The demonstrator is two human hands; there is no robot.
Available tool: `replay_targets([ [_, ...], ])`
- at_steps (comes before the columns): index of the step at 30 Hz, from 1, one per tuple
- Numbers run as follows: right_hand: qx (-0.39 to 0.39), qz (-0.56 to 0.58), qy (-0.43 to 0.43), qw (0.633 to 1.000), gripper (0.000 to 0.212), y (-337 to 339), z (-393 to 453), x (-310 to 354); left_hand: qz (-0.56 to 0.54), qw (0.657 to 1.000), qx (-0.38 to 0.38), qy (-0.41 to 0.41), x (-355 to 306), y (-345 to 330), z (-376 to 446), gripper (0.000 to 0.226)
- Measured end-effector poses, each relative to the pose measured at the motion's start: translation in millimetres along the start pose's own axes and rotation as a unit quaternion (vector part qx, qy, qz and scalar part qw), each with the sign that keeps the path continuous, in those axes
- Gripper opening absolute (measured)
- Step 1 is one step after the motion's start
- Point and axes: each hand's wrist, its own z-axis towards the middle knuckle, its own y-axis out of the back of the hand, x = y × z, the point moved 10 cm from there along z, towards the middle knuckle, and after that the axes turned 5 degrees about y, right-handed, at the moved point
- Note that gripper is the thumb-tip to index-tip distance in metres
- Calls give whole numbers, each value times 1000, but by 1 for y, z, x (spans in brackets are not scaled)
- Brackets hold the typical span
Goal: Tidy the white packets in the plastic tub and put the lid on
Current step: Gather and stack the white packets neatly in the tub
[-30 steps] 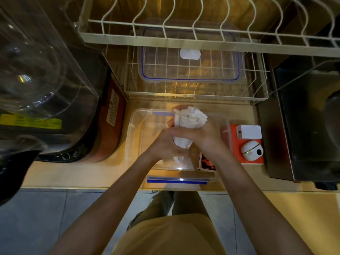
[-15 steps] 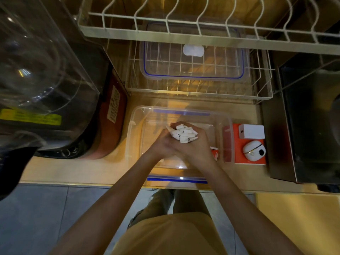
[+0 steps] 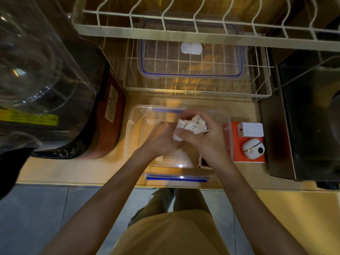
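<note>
Bench (image 3: 88, 170) of pale wood carries a clear plastic tub (image 3: 134, 126) at its front edge; its lid (image 3: 191, 57) waits in the wire rack (image 3: 261, 92) behind. Over the tub, left hand (image 3: 161, 138) and right hand (image 3: 207, 137) clasp a bunch of white packets (image 3: 193, 125). Best squared into one stack, then lowered flat.
</note>
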Motion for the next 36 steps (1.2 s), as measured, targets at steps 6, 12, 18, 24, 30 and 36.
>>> replay_targets([
  [6, 146, -408, 131, 892, 48, -22, 4, 26, 205, 977, 52, 21, 23, -8, -3, 34],
  [12, 337, -654, 66, 674, 28, -78, -3, -47, 263, 960, 94, 21, 36, -25, -13, 40],
  [18, 327, -579, 31, 746, 24, -70, -6, -63, 259, 962, 81, 18, 45, -20, -22, 47],
  [24, 301, -581, 42, 755, 32, -59, -9, -67, 244, 966, 81, 36, 56, -23, -28, 56],
  [30, 315, -592, 39, 741, 50, -66, -19, -62, 258, 960, 96, 53, 62, -23, -33, 56],
  [36, 298, -581, 3, 757, 48, -55, -22, -61, 211, 970, 108, 56, 50, -19, -46, 59],
])
